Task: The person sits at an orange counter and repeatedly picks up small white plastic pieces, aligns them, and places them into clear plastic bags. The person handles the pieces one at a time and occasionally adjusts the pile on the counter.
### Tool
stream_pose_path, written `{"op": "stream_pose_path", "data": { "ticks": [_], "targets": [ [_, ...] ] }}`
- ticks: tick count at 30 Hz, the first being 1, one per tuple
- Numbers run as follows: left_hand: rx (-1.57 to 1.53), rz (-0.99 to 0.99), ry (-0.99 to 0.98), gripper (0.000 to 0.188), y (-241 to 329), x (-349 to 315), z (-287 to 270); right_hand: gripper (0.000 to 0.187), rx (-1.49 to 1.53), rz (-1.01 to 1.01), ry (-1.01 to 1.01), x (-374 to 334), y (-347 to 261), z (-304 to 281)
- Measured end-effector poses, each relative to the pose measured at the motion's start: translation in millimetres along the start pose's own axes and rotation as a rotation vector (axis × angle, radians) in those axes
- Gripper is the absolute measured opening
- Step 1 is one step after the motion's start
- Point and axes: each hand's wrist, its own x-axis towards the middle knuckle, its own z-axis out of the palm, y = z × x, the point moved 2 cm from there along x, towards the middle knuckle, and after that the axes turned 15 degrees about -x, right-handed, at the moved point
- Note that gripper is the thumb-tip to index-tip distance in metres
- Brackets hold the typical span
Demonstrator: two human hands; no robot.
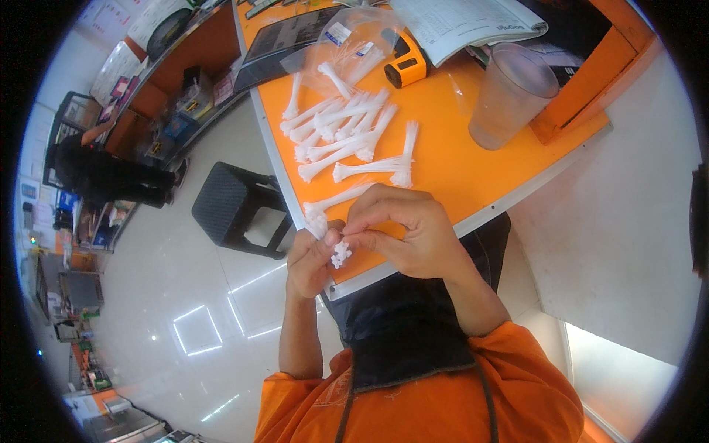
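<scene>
My left hand (pixel 309 262) is closed round a small bundle of white cable ties, its clustered heads (pixel 340 255) showing beside the thumb. Thumb and forefinger of my right hand (pixel 417 232) are pinched together right at that bundle; what lies between them is too small to make out. Just beyond my hands, another bundle of white cable ties (pixel 336 199) rests near the table corner, partly hidden behind my right hand. Farther back lies a heap of similar cable tie bundles (pixel 343 125), narrow in the middle and fanned at the ends.
The orange table (pixel 450 173) has a metal edge. On it are a clear plastic bag (pixel 347 37), an orange-and-black tape measure (pixel 408 63), a translucent cup (pixel 513 96) and an open magazine (pixel 473 26). A black stool (pixel 240 207) stands left; a person (pixel 111 166) stands by shelves.
</scene>
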Motion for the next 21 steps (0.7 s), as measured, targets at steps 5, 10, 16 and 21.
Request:
{"op": "stream_pose_path", "data": {
  "ticks": [5, 10, 16, 21],
  "targets": [
    [-0.005, -0.019, -0.004, 0.039, 4, 1, 3, 0.007, -0.017, -0.033, -0.051, 0, -3, -1],
    [0.044, -0.064, 0.148, 0.033, 2, 0, 11, 0.017, 0.109, 0.052, -0.093, 0, 2, -5],
    [0.007, -0.107, 0.113, 0.036, -3, 1, 5, 0.023, 0.249, 0.229, -0.058, 9, -3, 2],
    [-0.012, -0.094, 0.075, 0.038, -1, 1, 4, 0.022, 0.252, 0.272, -0.082, 9, -2, 3]
  ]
}}
